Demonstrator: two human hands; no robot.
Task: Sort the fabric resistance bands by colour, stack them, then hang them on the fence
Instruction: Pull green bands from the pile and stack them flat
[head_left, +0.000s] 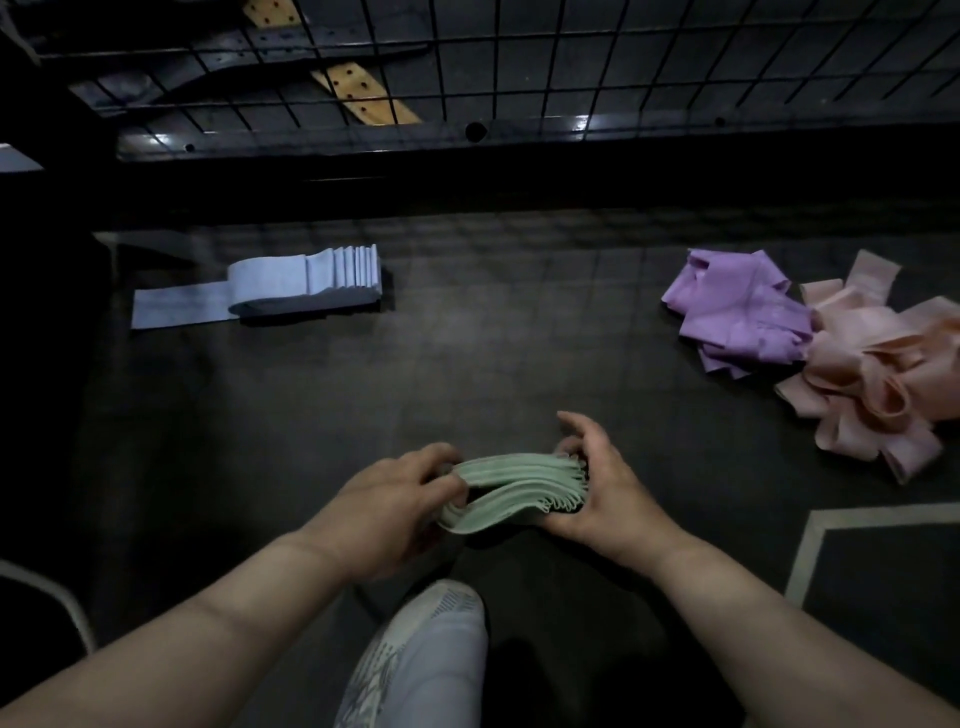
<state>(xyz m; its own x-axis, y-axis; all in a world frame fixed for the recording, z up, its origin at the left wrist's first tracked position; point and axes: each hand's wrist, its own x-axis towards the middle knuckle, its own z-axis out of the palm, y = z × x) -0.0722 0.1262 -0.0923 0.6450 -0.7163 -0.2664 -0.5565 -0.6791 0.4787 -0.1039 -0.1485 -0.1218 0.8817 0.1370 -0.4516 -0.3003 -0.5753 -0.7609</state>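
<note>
Left hand (400, 499): forearm comes in from the lower left, fingers curled over the left end of the green bands (514, 488), gripping it. Right hand (597, 483): forearm comes in from the lower right, palm cupped under the right end of the same bundle, thumb side against the looped edges. Its upper fingers are bent and lifted above the bundle. Both hands hold the bundle above the dark floor (467, 364), low and centre in the view.

Counts:
- Green: one bundle of layered bands, bowed in the middle. The edges fan out at the right end; there are several, but the exact number is not readable.
- Blue bands (306, 283): one neat stack on the floor, far left of the hands, well apart. The folded ends are stepped at the right side, and one band trails flat to the left.
- Purple bands (737, 312): one loose heap on the floor, far right. Number not readable.
- Pink bands (872, 374): one loose heap, touching and partly overlapping the purple heap on its right side. Number not readable.

Surroundings: a white patterned shoe (431, 660) sits directly below the hands. A pale line (810, 540) is marked on the floor at the lower right. The wire-grid fence (519, 62) runs across the top of the view, beyond the blue stack. Two tan perforated straps (363, 93) and some dark straps (291, 39) lie behind it. The floor between the hands and the heaps is bare. The lighting is dim.
</note>
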